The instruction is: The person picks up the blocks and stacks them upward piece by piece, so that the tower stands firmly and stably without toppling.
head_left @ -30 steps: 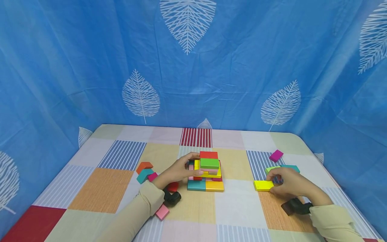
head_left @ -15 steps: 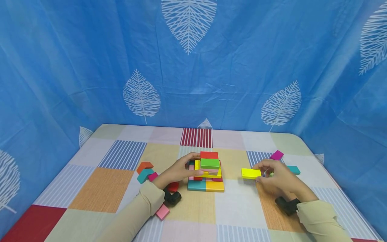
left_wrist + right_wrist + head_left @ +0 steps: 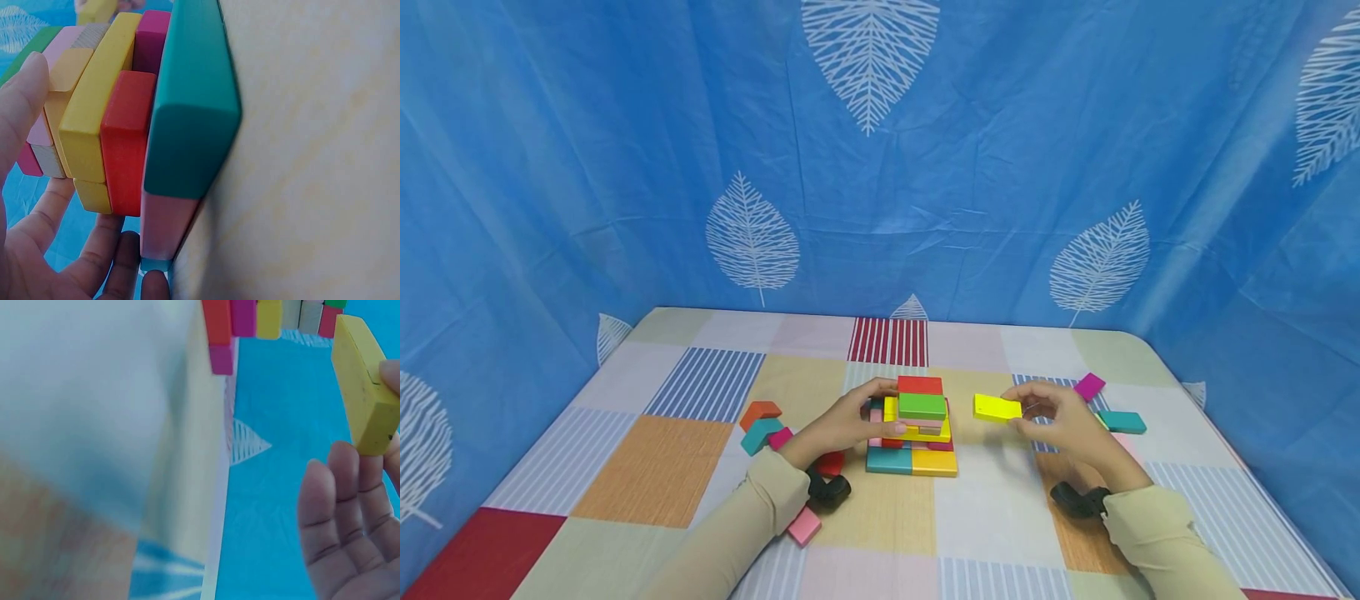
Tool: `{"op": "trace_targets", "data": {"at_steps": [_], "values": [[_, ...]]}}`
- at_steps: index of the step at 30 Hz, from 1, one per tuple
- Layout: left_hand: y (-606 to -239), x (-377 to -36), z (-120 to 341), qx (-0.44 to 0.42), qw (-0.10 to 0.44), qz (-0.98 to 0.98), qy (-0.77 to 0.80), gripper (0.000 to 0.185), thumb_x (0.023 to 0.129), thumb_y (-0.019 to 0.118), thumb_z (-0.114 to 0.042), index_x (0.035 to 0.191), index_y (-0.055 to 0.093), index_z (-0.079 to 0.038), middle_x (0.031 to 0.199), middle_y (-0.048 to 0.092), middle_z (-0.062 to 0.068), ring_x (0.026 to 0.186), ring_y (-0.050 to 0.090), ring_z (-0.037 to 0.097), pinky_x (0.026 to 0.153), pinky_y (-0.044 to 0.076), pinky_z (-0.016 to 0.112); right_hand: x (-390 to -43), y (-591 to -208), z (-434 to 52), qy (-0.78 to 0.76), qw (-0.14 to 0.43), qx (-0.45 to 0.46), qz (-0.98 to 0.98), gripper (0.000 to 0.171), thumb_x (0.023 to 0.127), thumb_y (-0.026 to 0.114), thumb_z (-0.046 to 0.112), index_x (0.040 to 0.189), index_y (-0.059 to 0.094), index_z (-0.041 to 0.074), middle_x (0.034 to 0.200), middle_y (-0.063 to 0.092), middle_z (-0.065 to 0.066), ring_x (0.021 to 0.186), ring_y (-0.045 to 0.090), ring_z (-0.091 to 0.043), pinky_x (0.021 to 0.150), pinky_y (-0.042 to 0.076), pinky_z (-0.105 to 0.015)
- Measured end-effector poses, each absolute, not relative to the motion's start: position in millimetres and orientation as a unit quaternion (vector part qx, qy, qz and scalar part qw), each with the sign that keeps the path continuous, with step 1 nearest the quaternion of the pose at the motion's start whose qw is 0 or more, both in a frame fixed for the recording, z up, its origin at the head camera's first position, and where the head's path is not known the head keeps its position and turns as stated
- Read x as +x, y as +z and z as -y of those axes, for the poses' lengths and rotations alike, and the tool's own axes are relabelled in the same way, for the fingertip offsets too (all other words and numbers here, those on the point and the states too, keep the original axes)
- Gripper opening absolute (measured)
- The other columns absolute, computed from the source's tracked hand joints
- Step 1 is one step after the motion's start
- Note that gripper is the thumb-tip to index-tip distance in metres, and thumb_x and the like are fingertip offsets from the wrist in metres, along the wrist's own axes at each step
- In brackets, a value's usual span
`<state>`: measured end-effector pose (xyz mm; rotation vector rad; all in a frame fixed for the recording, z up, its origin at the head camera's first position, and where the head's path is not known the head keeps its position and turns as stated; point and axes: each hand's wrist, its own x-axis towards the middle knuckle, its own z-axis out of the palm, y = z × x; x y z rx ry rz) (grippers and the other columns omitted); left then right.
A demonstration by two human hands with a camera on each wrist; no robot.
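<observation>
Progress: block stack is several layers up, centre of the desk. Base layer has teal and orange blocks at the front edge; yellow, pink and magenta pieces sit mid-stack; a green block and a red block are on top.

Left hand rests against the stack's left side, thumb and fingers lying along the blocks, bracing rather than lifting. The left wrist view shows the fingers pressed to the layered edges. Grip there is fingers laid flat on the side, nothing picked up.

Right hand pinches a yellow block by one end, held in the air just right of the stack, near the height of the top layer and not touching it. The right wrist view confirms the fingertips clamped on the block end, with the other fingers loose below it.

Judgement: mid-build. This yellow block is not yet placed.

Left on the desk:
- magenta block and teal block, right
- orange block, another teal block and a small magenta one, left
- pink block near the left sleeve

At least six loose pieces, plus the one in hand.
</observation>
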<state>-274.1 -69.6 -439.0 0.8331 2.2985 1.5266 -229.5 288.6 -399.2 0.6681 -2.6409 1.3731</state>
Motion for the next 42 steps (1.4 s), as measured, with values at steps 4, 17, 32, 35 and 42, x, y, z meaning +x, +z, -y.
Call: {"op": "trace_targets", "data": {"at_steps": [4, 17, 32, 35, 42], "values": [[-438, -274, 70, 0.292, 0.128, -0.787, 0.528, 0.063, 0.101, 0.077, -0.02, 0.156, 0.05, -0.002, 0.152, 0.057, 0.019, 0.142, 0.049, 0.039, 0.119, 0.039, 0.065, -233, -398, -281, 0.476, 0.067, 0.225, 0.848, 0.029, 0.092, 0.078, -0.008, 0.121, 0.072, -0.009, 0.114, 0.071, -0.021, 0.092, 0.065, -0.009, 0.086, 0.058, -0.017], [-435, -272, 70, 0.277, 0.135, -0.795, 0.522, 0.067, 0.1, 0.079, -0.023, 0.157, 0.049, -0.003, 0.154, 0.056, 0.019, 0.145, 0.047, 0.04, 0.119, 0.04, 0.066, -250, -394, -245, 0.535, 0.073, 0.209, 0.815, 0.03, 0.095, 0.074, -0.01, 0.124, 0.07, -0.014, 0.122, 0.07, -0.033, 0.098, 0.069, -0.004, 0.093, 0.055, -0.015], [-436, -274, 70, 0.297, 0.135, -0.78, 0.534, 0.064, 0.101, 0.078, -0.023, 0.155, 0.051, -0.003, 0.151, 0.058, 0.018, 0.141, 0.049, 0.039, 0.118, 0.042, 0.064, -268, -392, -212, 0.521, 0.044, 0.218, 0.824, 0.031, 0.097, 0.076, 0.001, 0.126, 0.073, -0.008, 0.125, 0.073, -0.023, 0.106, 0.063, -0.026, 0.094, 0.055, -0.021], [-436, -274, 70, 0.3, 0.134, -0.779, 0.534, 0.063, 0.101, 0.077, -0.022, 0.155, 0.051, -0.003, 0.151, 0.058, 0.018, 0.141, 0.05, 0.039, 0.118, 0.041, 0.065, -271, -393, -207, 0.518, 0.036, 0.223, 0.825, 0.031, 0.097, 0.075, 0.002, 0.126, 0.073, -0.007, 0.125, 0.073, -0.023, 0.106, 0.062, -0.027, 0.094, 0.056, -0.023], [-436, -276, 71, 0.303, 0.133, -0.78, 0.531, 0.064, 0.102, 0.078, -0.024, 0.155, 0.051, -0.003, 0.152, 0.058, 0.018, 0.143, 0.049, 0.039, 0.119, 0.038, 0.068, -273, -396, -199, 0.51, 0.031, 0.227, 0.829, 0.03, 0.097, 0.076, 0.002, 0.126, 0.073, -0.007, 0.124, 0.073, -0.022, 0.107, 0.064, -0.029, 0.094, 0.056, -0.023]]}}
